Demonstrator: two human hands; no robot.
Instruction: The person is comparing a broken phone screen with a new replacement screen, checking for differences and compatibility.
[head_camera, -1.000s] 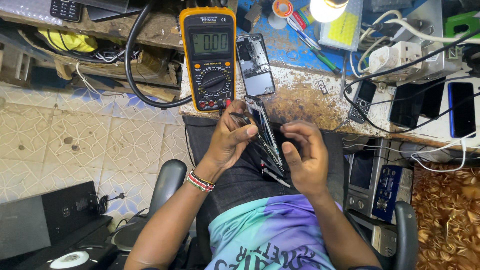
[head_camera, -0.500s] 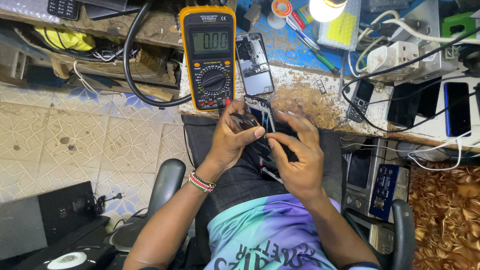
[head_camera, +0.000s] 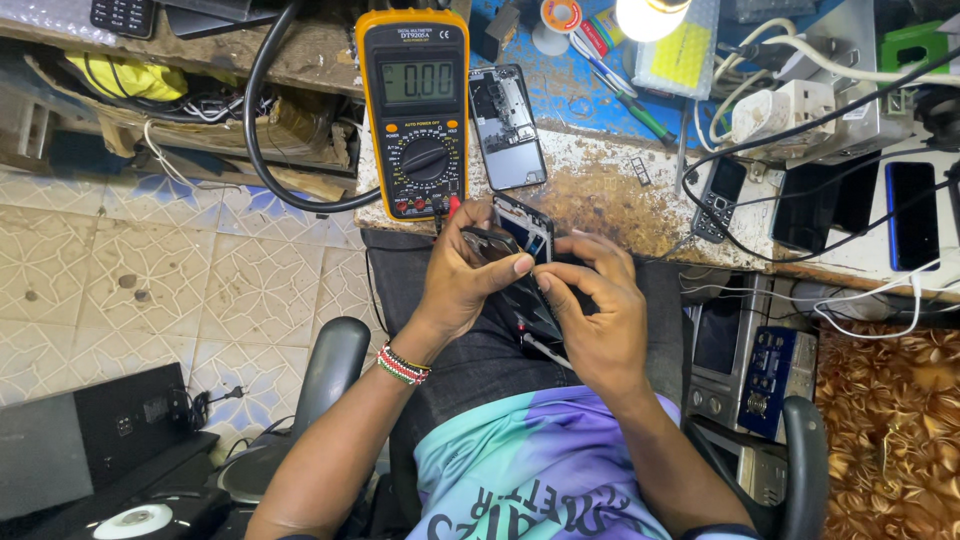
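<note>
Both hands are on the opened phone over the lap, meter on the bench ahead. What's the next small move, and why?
Probably turn the opened phone flat, board side up, and steady it. The left hand and right hand both pinch it, tilted on edge over the lap, and the probe lies loose on the thigh, untouched. The multimeter reads zero.

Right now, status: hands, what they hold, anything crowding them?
Left hand and right hand both closed on opened phone, held over lap. Yellow multimeter on bench edge just beyond. Second opened phone lies beside it, apart.
</note>
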